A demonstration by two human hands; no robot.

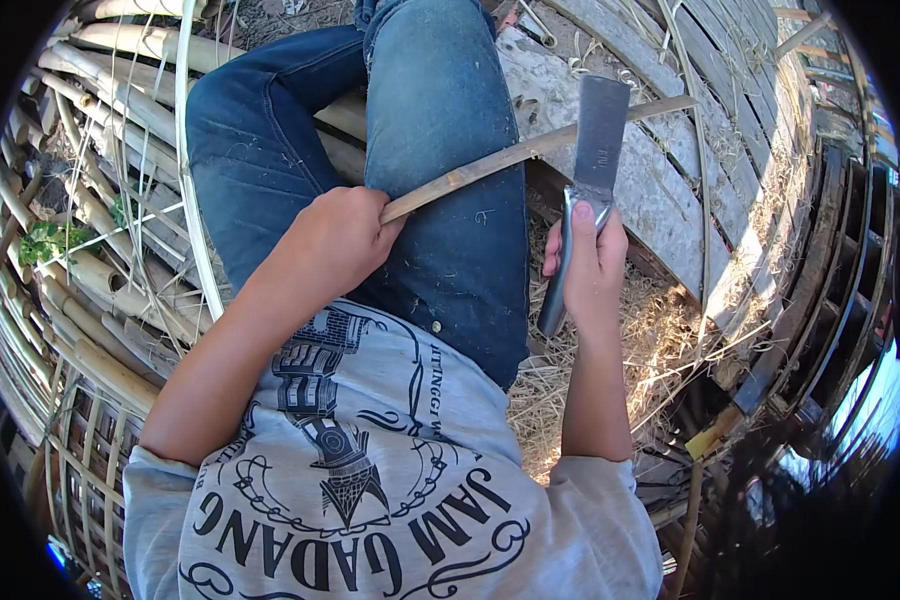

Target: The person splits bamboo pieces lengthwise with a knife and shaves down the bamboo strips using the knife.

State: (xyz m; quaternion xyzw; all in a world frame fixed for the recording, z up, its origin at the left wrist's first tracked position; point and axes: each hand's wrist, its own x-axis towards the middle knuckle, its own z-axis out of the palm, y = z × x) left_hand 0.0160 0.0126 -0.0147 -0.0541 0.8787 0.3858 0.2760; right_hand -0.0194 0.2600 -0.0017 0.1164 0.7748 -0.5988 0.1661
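Observation:
A long, flat bamboo strip (470, 172) slants up to the right across my jeans, and my left hand (338, 240) is closed round its lower end. In my right hand (592, 258) is the handle of a broad-bladed knife (601, 135), with the thumb lying along the top of the handle. The blade points away from me and overlaps the strip near its far part; whether they touch I cannot tell. Beyond the blade the strip's far end reaches over the pale boards.
Bamboo poles (120, 370) and thin strips lie at the left, beside a small green plant (50, 242). Weathered boards (660, 215) are at the upper right. Shavings (560, 395) cover the ground below them. Dark slatted bamboo (820, 270) stands at the far right.

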